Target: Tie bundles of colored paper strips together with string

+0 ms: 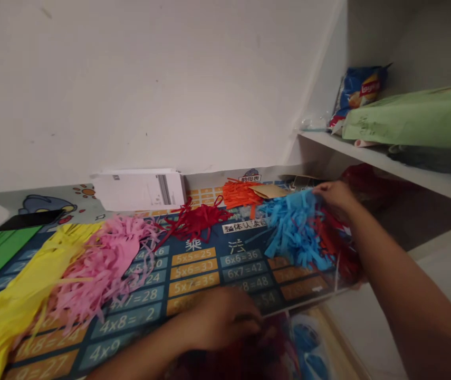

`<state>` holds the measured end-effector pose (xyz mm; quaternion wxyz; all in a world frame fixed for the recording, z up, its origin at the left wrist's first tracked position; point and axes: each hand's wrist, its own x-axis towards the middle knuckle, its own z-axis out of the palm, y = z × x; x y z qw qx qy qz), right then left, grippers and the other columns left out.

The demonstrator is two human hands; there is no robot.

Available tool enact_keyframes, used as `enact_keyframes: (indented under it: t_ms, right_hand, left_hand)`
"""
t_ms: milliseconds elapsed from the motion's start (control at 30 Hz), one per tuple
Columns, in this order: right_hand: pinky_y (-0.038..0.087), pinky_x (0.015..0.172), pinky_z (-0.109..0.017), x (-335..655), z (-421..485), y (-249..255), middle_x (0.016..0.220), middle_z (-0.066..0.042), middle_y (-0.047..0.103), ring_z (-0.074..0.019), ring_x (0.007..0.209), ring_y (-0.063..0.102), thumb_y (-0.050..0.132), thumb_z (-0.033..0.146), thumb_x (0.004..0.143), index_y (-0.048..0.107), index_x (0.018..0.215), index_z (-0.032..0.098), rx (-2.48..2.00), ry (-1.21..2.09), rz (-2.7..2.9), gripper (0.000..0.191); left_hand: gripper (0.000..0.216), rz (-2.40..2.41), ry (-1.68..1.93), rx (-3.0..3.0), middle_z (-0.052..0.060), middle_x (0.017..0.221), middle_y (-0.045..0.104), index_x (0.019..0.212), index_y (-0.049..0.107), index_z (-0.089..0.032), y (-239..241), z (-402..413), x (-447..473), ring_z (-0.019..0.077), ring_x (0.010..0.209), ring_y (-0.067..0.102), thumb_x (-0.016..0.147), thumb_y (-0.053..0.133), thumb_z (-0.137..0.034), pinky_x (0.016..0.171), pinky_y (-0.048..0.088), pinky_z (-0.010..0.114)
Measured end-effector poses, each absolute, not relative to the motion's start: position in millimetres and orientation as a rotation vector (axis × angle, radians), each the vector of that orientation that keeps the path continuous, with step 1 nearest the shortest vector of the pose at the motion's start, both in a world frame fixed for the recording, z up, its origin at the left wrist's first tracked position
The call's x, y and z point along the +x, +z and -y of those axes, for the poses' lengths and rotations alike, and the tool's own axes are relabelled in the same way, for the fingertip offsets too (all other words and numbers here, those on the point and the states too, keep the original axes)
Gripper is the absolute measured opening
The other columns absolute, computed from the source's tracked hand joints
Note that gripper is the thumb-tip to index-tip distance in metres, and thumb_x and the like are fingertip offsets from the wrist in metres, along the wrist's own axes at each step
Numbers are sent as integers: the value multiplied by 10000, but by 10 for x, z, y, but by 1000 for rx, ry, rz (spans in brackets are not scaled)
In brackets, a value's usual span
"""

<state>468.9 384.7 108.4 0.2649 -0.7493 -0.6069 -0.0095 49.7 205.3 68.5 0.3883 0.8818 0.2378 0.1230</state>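
Note:
My right hand [334,196] is at the far right of the table, its fingertips pinched at the top edge of a bunch of blue fringed paper [296,227]. Dark red fringed paper [338,248] lies right beside and partly behind the blue strips. Low in the middle, my left hand [225,316] is smeared by motion, its fingers bent down over a dark red, shadowed mass [245,356]. Whether it grips any of that is hidden. A red fringed bunch [199,219] and an orange fringed bunch [241,193] lie farther back.
Pink fringe [106,264], yellow fringed paper [23,295] and green paper [3,253] cover the left side of the multiplication-chart mat [193,264]. A white box [138,190] stands against the wall. At right, a shelf [371,150] holds a chip bag [362,89].

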Motion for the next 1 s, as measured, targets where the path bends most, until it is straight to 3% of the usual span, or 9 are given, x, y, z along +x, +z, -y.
enact_keyframes:
  t_ms: [133,267,400,567,700,800,900,1000]
  right_hand:
    - [387,662,-326,4599,-3843,1422,849,-163,727,-182,697,578,621,269,814,734,860,100,-2012,10,1326,209]
    - [388,656,-291,4145,-3706,1660,766,-74,687,-148,673,522,640,237,762,681,819,152,-1802,154,1282,111]
    - [395,538,-255,3495,-3497,1746,603,17,575,-123,543,475,676,365,712,620,804,198,-1545,548,1357,199]
    - [411,467,-241,2817,-3351,1717,558,32,532,-109,478,477,769,442,564,565,711,202,-1363,932,1380,348]
    - [420,448,-230,2473,-3335,1635,551,41,536,-100,461,477,804,413,530,589,709,199,-1268,1060,1385,352]
    - [417,435,-228,2222,-3345,1542,538,44,537,-102,451,476,805,406,556,595,710,202,-1235,1173,1434,331]
    - [484,523,-262,1992,-3367,1427,658,12,622,-137,557,563,786,437,585,623,808,207,-1230,1150,1540,359]
    - [540,789,-342,1934,-3404,1297,987,-54,702,-207,893,660,748,477,649,628,1003,224,-1166,859,1554,451]
  left_hand:
    - [223,-746,395,2239,35,960,760,992,751,-216,594,-2188,363,174,883,696,925,585,-350,769,495,231]
    - [229,-871,577,2362,48,1010,759,1048,729,-221,531,-2435,315,194,930,693,928,566,-327,837,519,285]
    - [275,-1102,994,2463,113,1149,713,1157,674,-203,609,-2790,412,260,1104,639,905,574,-244,991,487,429]
    - [583,-1169,1319,2319,146,1373,586,1368,498,-188,795,-3048,558,319,1301,509,827,681,-306,1130,362,515]
    - [697,-1068,1521,2196,151,1464,508,1445,408,-169,850,-2978,540,303,1362,446,814,662,-319,1168,315,491]
    - [580,-1035,1622,2091,120,1427,557,1414,480,-191,833,-2970,446,264,1328,492,854,582,-298,1151,353,442]
    - [451,-1029,1674,1952,80,1303,663,1309,614,-210,789,-3078,188,234,1223,589,876,508,-282,1106,417,401]
    - [408,-1150,1712,1722,83,1201,723,1201,698,-182,765,-3160,-419,244,1149,647,865,518,-327,1059,464,398]
